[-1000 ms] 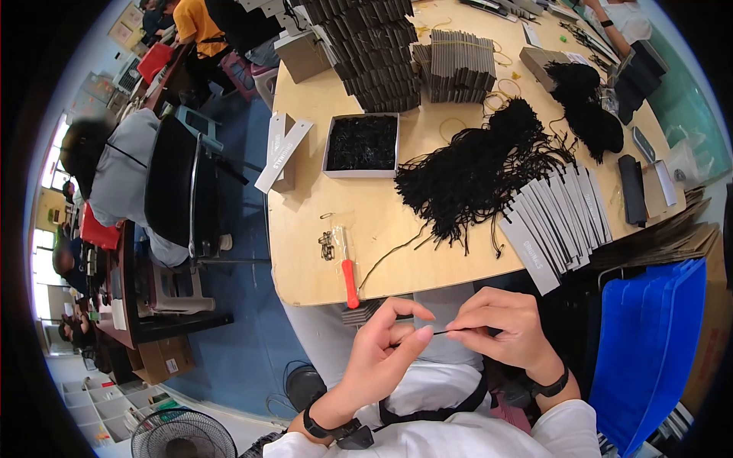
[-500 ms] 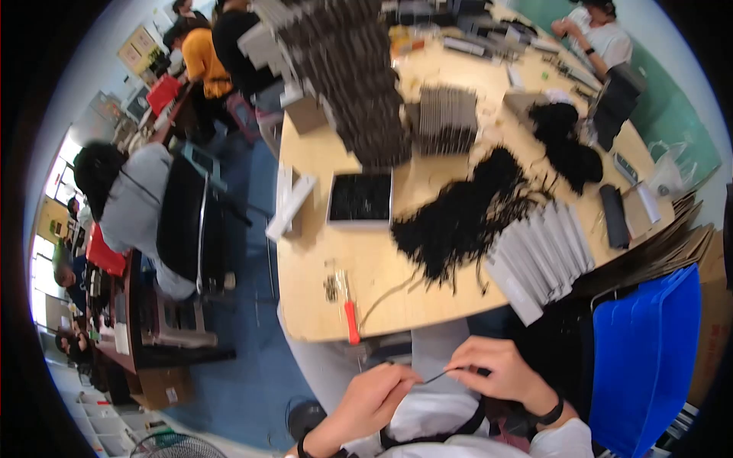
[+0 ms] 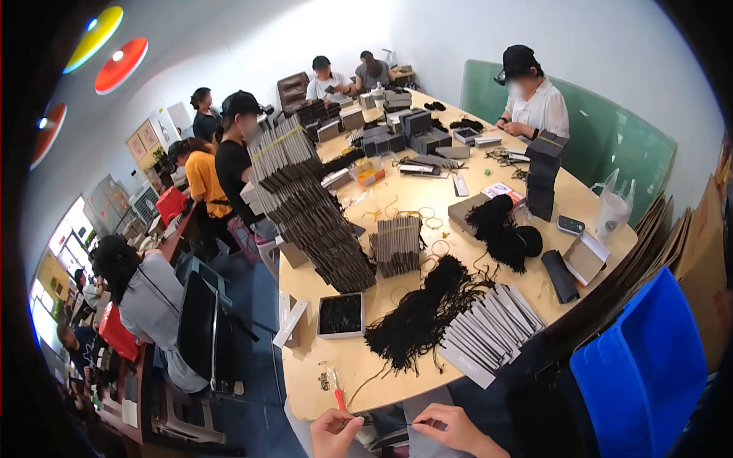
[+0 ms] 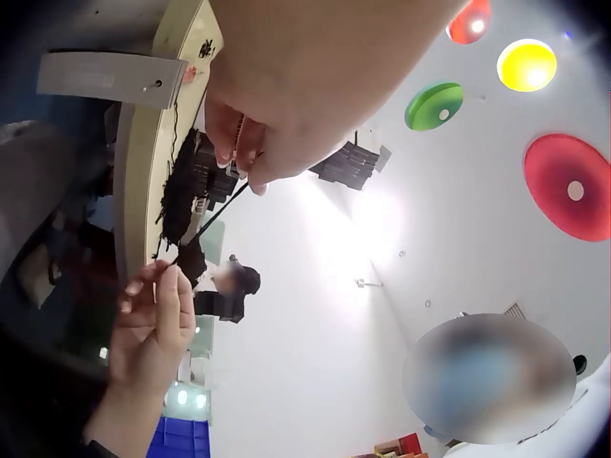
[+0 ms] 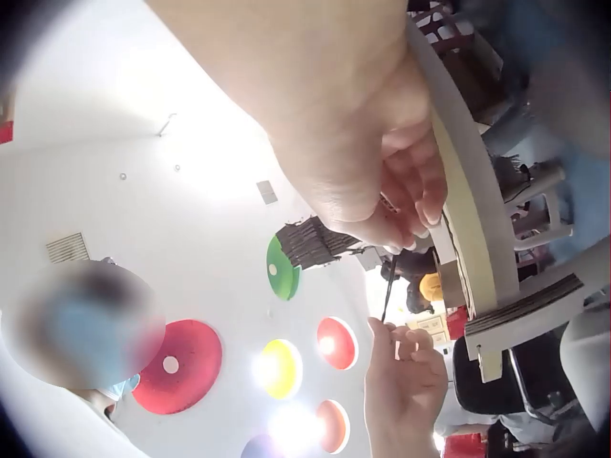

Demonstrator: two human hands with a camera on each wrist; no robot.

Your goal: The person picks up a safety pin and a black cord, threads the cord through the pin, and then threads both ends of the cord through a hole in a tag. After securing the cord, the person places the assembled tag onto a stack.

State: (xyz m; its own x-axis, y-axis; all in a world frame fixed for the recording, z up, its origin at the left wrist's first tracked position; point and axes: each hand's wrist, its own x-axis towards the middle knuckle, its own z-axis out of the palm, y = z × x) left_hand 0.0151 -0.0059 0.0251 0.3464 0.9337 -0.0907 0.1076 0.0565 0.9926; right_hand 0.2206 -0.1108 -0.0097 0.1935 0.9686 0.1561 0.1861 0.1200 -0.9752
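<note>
A thin black cord (image 4: 221,208) stretches between my two hands. My left hand (image 3: 336,433) pinches one end between thumb and fingertips, low in the head view. Its other end sits in the fingertips of my right hand (image 3: 452,429), a short way to the right. The right wrist view shows the cord (image 5: 389,286) running straight from hand to hand. Just beyond the hands, a red-handled tool (image 3: 339,398) lies at the table's near edge. A pile of black cords (image 3: 416,313) and a fan of light grey tags (image 3: 492,336) lie further in.
A shallow box (image 3: 340,334) of black pieces stands left of the cord pile. Tall stacks of dark cards (image 3: 313,221) rise behind it. A blue bin (image 3: 641,366) is at the right. Other people are around the wooden table (image 3: 412,389) and at a desk on the left.
The head view has tilted up, showing more of the room, so my hands now appear lower. They have moved apart, and more cord shows stretched between them.
</note>
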